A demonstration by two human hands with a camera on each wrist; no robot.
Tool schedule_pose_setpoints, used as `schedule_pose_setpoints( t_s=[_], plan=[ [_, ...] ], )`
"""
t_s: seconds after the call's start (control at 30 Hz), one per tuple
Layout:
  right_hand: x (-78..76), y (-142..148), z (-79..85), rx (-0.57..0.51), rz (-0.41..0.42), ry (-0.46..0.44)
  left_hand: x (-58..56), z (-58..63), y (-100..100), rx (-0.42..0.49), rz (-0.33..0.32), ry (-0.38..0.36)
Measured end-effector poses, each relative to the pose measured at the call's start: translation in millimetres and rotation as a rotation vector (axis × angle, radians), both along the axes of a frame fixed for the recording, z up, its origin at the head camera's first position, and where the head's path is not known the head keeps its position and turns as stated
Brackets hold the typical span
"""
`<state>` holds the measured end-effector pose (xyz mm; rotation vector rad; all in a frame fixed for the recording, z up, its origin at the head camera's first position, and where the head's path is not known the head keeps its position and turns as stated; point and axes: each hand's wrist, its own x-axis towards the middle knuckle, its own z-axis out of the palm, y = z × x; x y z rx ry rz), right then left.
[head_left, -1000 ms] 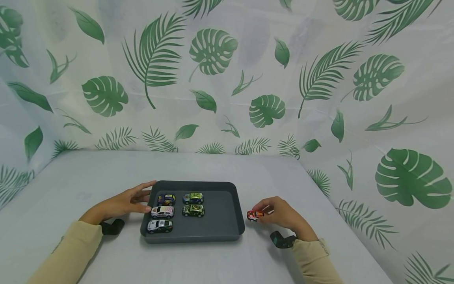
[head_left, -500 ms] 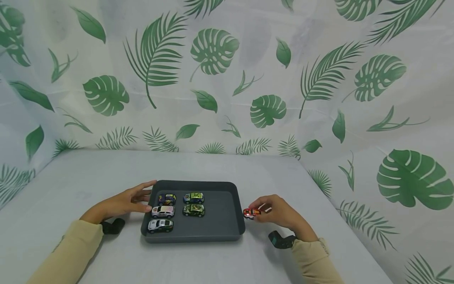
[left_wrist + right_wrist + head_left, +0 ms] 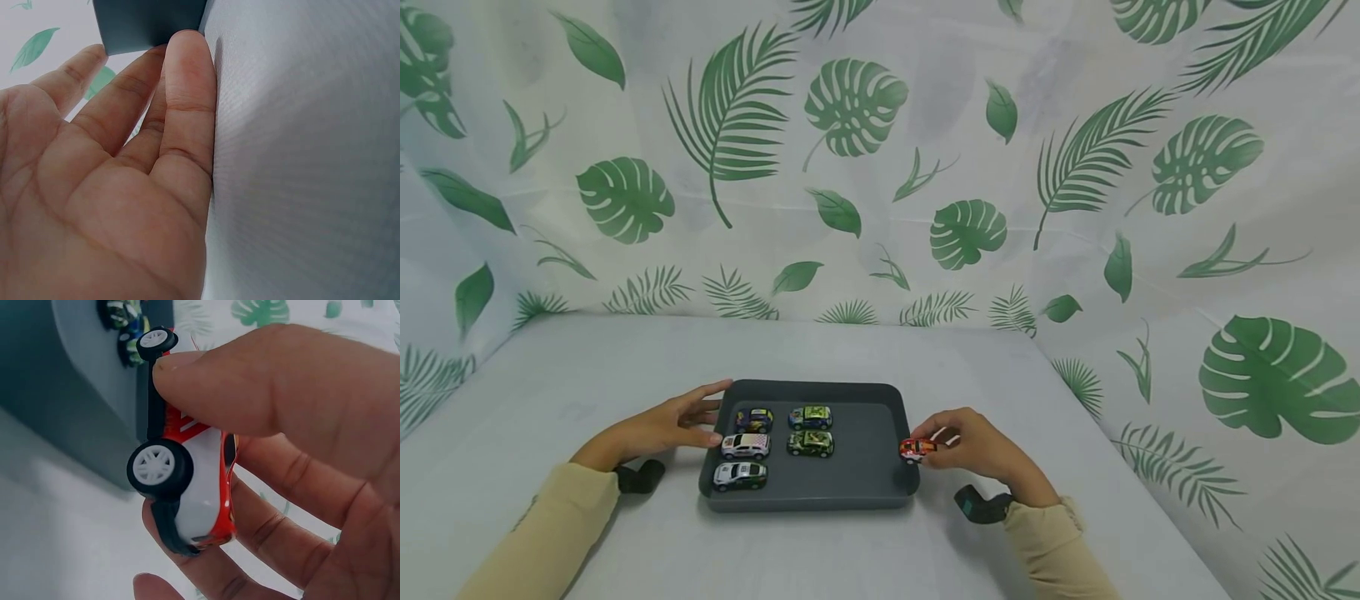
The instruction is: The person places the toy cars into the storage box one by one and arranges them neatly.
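Observation:
A red, orange and white toy car (image 3: 200, 481) is pinched between the thumb and fingers of my right hand (image 3: 968, 443). In the head view this car overlaps the right rim of a dark grey tray (image 3: 872, 454). My left hand (image 3: 658, 429) rests against the tray's left side, its fingers (image 3: 187, 81) fairly straight and touching the outer wall. Inside, a purple-yellow car (image 3: 754, 419), a white-pink car (image 3: 746, 446) and a silver-white car (image 3: 741, 476) line the left. Beside them sit a lime-green car (image 3: 810, 417) and a camouflage-green car (image 3: 810, 443).
The tray stands on a table with a pale cloth (image 3: 820, 554). Behind and to the right hangs a white curtain with green leaf prints (image 3: 967, 234). A dark wrist device (image 3: 983, 506) sits on my right wrist, and another device (image 3: 642, 477) is on the left.
My right hand has moved left with the red car, from beside the tray to over its right rim. My left hand keeps its place at the tray.

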<state>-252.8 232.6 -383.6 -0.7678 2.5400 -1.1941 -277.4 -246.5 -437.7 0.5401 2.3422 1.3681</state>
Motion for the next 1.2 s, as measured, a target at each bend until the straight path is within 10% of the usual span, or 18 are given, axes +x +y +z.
schedule_pose_setpoints(
  t_s=[1.2],
  plan=[
    [-0.5,-44.1,-8.7,-0.024,0.074,0.017,-1.5,-1.8,-0.2,0.000,0.014,-0.011]
  ],
)
